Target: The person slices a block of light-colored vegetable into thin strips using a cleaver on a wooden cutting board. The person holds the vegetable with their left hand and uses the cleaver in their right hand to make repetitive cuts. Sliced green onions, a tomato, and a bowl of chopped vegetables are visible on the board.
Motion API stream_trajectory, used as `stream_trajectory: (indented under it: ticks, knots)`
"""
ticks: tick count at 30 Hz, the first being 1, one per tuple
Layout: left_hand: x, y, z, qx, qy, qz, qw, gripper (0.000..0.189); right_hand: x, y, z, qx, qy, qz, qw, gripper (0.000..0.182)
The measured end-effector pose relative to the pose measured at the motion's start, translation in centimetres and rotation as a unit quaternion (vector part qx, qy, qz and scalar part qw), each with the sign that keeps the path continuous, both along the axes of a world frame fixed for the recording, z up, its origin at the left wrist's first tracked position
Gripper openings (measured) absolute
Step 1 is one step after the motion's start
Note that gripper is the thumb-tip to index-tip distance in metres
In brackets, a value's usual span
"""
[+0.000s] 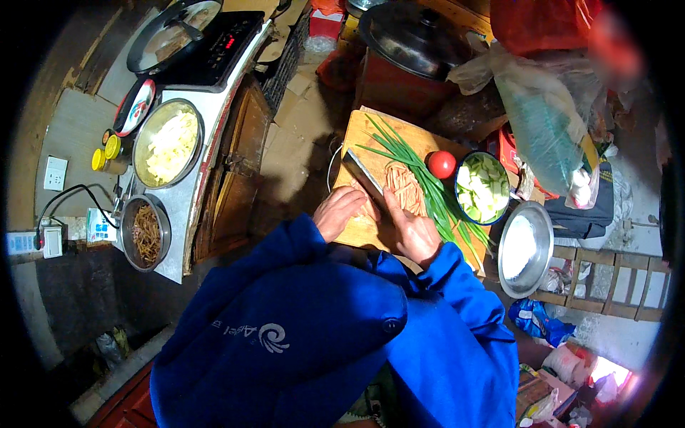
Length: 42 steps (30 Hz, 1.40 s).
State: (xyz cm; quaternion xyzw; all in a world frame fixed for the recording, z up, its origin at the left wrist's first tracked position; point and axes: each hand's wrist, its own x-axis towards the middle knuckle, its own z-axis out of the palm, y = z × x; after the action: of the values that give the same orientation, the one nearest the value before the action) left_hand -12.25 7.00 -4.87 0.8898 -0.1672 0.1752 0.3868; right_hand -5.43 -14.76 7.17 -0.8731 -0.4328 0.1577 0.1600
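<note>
With its index finger along the blade, my right hand (416, 231) grips a kitchen knife (365, 172), its handle hidden under the fingers. My left hand (339, 209) presses on a pinkish food piece (370, 208) beside the blade, fingers curled. Both are over a wooden cutting board (357, 128). To the right of the knife lies a heap of pinkish cut strips (405, 187). Long green scallions (423, 174) stretch diagonally across the board, next to a red tomato (442, 164). An enamel bowl of pale green vegetable slices (483, 187) stands at the right edge.
A metal basin (526, 249) sits right of the board. On the left counter are a bowl of yellowish chopped food (172, 147), a bowl of brown strips (144, 232), and an induction cooker (227, 51) with a pan (174, 35). A large lidded pot (415, 40) stands beyond the board.
</note>
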Motion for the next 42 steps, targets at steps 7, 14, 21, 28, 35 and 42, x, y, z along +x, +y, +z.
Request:
stream_trajectory:
  ticks: [7,14,21,28,35,42]
  knots:
    - [0.7,-0.1,-1.0,-0.003,-0.006,0.0,1.0,0.034,-0.5,-1.2,0.1,0.013,-0.007,-0.008,1.0,0.094]
    - [0.8,-0.2,-1.3,0.007,0.022,0.001,1.0,0.038,-0.9,-0.9,1.5,-0.024,-0.047,0.027,0.998,0.098]
    - [0.8,-0.1,-1.9,-0.012,0.026,-0.002,1.0,0.037,0.3,0.8,0.0,-0.037,-0.011,0.015,0.999,0.1]
    - [0.9,-0.1,-2.0,-0.019,0.014,0.005,1.0,0.036,-0.6,-0.7,1.1,0.002,-0.04,0.035,0.999,0.102]
    - [0.8,-0.2,-1.9,-0.017,0.02,0.009,1.0,0.035,0.3,0.5,-0.2,-0.036,-0.018,0.015,0.999,0.099]
    - [0.8,-0.2,-1.8,-0.001,0.017,0.0,1.0,0.035,-0.3,-0.3,1.0,-0.007,-0.015,0.031,0.999,0.1]
